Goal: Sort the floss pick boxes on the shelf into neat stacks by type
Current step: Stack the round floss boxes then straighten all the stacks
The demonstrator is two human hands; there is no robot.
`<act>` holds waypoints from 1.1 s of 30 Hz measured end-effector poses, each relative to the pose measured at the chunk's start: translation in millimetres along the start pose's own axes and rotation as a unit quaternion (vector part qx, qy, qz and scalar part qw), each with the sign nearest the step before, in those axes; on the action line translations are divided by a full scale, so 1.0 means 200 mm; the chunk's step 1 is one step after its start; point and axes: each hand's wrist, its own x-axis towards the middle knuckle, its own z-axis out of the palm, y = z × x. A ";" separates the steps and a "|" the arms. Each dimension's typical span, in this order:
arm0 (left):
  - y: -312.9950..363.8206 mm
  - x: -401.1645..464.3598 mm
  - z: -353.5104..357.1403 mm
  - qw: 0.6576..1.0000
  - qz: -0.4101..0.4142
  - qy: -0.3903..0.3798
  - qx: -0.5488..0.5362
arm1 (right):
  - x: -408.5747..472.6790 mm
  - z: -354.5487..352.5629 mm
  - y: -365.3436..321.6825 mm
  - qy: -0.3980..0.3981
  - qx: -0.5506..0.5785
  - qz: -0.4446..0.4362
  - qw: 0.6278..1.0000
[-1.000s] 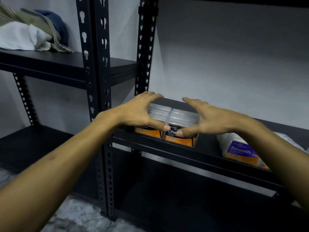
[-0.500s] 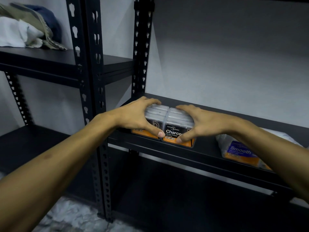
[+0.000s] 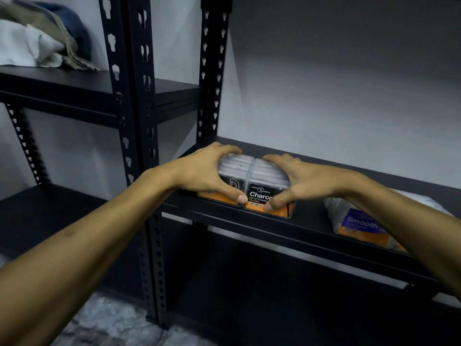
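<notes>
The step in hand appears to be squaring up the two stacks of charcoal boxes (image 3: pixel 259 186) sitting side by side at the left end of the shelf (image 3: pixel 311 221). The left hand (image 3: pixel 207 171) is curling over the left stack, thumb pressing its front label. The right hand (image 3: pixel 296 178) is cupping the right stack likewise, thumb on the front and fingers curled over the top. Both hands are gripping, neither lying flat. The smooth boxes (image 3: pixel 361 226) are sitting well apart to the right, partly hidden by the right forearm. The next move probably calls for releasing the aligned stacks and tidying that second group.
</notes>
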 end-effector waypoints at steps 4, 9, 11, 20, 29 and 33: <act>0.00 0.00 0.00 1.000 -0.001 0.001 0.010 | -0.01 0.01 -0.02 0.010 0.013 0.004 1.000; 0.00 0.01 0.00 1.000 -0.002 -0.005 0.026 | -0.02 0.01 -0.02 0.019 0.019 0.010 1.000; 0.00 0.01 0.00 1.000 -0.001 -0.005 0.031 | -0.02 0.02 -0.02 0.024 0.024 0.011 0.999; -0.01 0.01 0.00 0.999 0.009 -0.002 0.044 | -0.02 0.03 -0.03 0.031 0.026 0.018 0.999; -0.01 0.02 0.00 0.999 0.014 -0.002 0.047 | -0.02 0.03 -0.03 0.031 0.032 0.020 0.999; -0.02 0.03 0.00 0.999 0.011 -0.006 0.048 | -0.02 0.03 -0.03 0.028 0.035 0.022 0.999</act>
